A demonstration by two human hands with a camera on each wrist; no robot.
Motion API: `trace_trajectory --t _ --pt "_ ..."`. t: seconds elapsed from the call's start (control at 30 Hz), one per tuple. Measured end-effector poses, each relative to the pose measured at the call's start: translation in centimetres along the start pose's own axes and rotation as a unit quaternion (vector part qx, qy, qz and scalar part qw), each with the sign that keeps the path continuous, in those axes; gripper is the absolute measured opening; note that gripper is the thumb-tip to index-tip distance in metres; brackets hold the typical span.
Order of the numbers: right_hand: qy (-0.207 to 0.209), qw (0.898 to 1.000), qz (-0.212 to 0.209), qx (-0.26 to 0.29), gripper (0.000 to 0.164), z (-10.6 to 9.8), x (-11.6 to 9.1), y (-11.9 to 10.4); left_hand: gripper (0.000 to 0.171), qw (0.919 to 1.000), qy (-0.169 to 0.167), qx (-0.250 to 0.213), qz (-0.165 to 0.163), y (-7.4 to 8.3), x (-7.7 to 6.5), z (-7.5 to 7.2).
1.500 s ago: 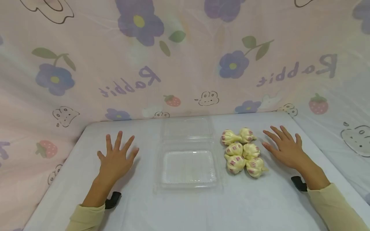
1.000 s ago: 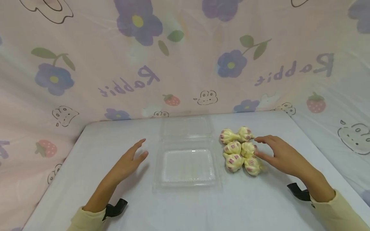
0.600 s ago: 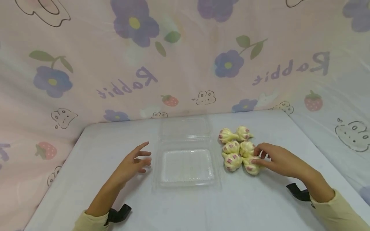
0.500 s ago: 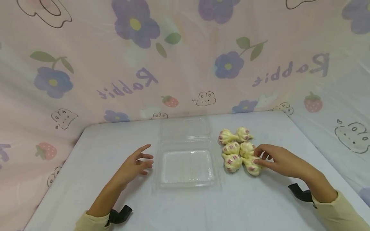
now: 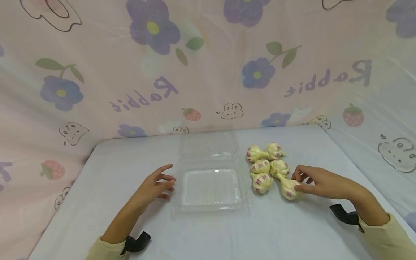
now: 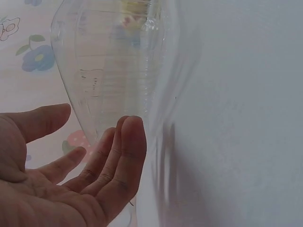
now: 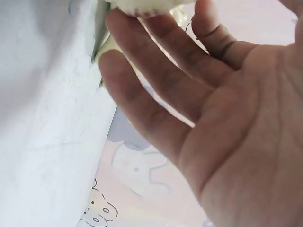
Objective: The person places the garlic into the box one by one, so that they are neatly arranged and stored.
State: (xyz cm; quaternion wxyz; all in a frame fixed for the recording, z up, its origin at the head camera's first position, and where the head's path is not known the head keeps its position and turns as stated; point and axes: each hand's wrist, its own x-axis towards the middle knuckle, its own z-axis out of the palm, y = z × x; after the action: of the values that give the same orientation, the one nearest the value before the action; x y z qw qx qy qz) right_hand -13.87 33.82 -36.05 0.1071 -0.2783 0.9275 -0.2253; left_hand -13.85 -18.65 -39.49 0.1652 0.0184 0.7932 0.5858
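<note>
White table [image 5: 208, 236], open transparent box [image 5: 211, 189], relaxed left hand [image 5: 152, 189] beside, right hand [image 5: 321, 183] pinching garlic [image 5: 287, 189]

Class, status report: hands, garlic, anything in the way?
Right hand pinches one garlic. Left hand empty, beside open box. Possibly in the way: other garlics toward the box.

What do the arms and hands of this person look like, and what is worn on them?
The left hand and the right hand are bare, with no glove or ring visible. The left sleeve and the right sleeve are pale yellowish beige and plain. Near each cuff sticks out a bent black piece; no marking is readable on it.
</note>
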Motion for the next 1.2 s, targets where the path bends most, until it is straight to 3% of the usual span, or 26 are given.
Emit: trace_trajectory --t 0.23,0.4,0.5,0.6,0.77,0.87,1.07,1.2 --pt "-0.047 0.997 0.032 0.056 0.042 0.5 0.0 0.0 0.072 0.9995 -0.012 -0.013 -0.024 -0.1 0.1 0.7" --pt "-0.095 0.991 0.038 0.087 0.041 1.1 0.1 0.3 0.070 0.9997 -0.012 -0.012 -0.017 0.0 0.1 0.9" --pt "-0.097 0.992 0.035 0.075 0.036 1.6 0.3 0.3 0.069 0.9997 -0.013 -0.014 -0.013 0.0 0.1 1.0" --pt "-0.080 0.994 0.058 0.053 0.037 2.1 0.5 0.1 0.068 0.9997 -0.013 -0.016 -0.013 0.0 0.0 1.1" --pt "-0.062 0.992 0.114 -0.001 0.053 2.5 0.6 -0.8 0.067 0.9997 -0.013 -0.016 -0.015 -0.1 -0.1 1.1" --pt "-0.064 0.990 0.122 -0.019 0.063 2.2 0.4 -1.1 0.066 0.9997 -0.011 -0.016 -0.017 -0.2 -0.1 1.0" --pt "-0.066 0.993 0.095 -0.017 0.081 0.8 0.1 -1.0 0.065 0.9997 -0.007 -0.018 -0.015 0.1 -0.2 0.8" --pt "-0.068 0.997 0.033 0.015 0.070 0.3 -0.3 -0.5 0.065 0.9998 -0.014 -0.015 -0.006 0.3 -0.3 0.7"
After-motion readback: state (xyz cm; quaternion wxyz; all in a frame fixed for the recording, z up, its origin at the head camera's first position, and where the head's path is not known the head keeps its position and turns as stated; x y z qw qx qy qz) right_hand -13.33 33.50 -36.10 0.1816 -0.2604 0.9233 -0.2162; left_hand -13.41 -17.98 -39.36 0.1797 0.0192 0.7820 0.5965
